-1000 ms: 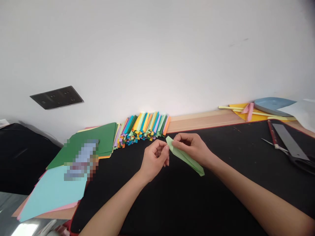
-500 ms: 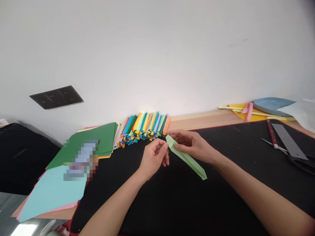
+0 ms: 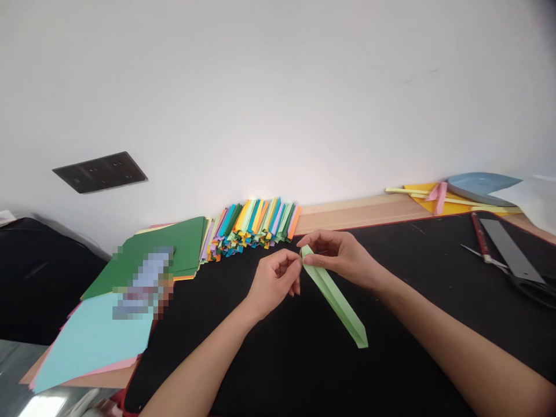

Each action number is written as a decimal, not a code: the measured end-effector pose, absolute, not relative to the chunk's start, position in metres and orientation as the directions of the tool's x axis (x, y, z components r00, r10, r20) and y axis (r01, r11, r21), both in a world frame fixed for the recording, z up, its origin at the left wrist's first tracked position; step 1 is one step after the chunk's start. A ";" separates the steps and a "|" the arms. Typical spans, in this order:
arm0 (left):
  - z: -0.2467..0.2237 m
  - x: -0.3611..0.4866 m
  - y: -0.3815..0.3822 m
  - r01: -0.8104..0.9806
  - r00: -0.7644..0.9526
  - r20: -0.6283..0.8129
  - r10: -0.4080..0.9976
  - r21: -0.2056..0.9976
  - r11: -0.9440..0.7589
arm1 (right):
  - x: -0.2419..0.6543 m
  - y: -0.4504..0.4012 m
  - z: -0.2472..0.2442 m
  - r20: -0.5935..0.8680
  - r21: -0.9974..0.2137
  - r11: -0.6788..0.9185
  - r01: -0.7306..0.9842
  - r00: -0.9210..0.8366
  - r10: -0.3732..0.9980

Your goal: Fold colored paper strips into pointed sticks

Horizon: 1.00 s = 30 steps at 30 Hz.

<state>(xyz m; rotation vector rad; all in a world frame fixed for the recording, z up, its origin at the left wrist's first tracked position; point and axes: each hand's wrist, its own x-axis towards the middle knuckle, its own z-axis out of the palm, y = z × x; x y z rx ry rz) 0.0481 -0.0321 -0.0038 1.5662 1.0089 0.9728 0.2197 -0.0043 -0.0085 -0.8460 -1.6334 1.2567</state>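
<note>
A folded light-green paper strip [image 3: 341,304] hangs slanting above the black mat, its pointed lower end toward the lower right. A crease runs along its length. My right hand [image 3: 343,255] pinches the strip near its upper end between thumb and fingers. At that same end my left hand [image 3: 275,281] is closed, thumb and index fingertip pressed together against the strip's edge. Just beyond the hands stands a row of folded paper strips [image 3: 254,223] in many colours, packed side by side along the wall.
Coloured paper sheets [image 3: 182,243] lie at the left, with a blurred item on them. At right on the black mat [image 3: 269,370] are a metal ruler [image 3: 512,249], a red-handled cutter [image 3: 480,237] and black-handled scissors [image 3: 534,289]. A blue tray [image 3: 473,185] sits behind.
The green strip has swung steeper, its lower end dropping toward me. My right thumb and fingers have closed nearer its upper end, and my left hand has shifted slightly right.
</note>
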 end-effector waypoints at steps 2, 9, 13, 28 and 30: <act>-0.004 0.048 -0.032 0.140 0.327 0.102 0.940 0.978 -0.155 | 0.219 -0.004 -0.008 0.226 -0.971 0.237 -0.016 -0.367 0.902; -0.004 0.048 -0.032 0.139 0.280 0.117 0.953 0.977 -0.161 | 0.220 -0.005 -0.006 0.160 -0.987 0.157 -0.041 -0.401 0.902; -0.006 0.049 -0.030 0.058 0.263 0.137 0.955 0.986 -0.157 | 0.220 -0.005 -0.005 0.190 -0.982 0.172 -0.080 -0.362 0.913; -0.015 0.057 -0.036 -0.143 0.532 -0.096 0.842 0.969 0.201 | 0.213 -0.011 -0.005 0.180 -0.973 0.128 -0.192 -0.286 0.941; -0.016 0.057 -0.036 -0.132 0.538 -0.097 0.837 0.971 0.197 | 0.212 -0.011 -0.005 0.180 -0.974 0.131 -0.187 -0.283 0.942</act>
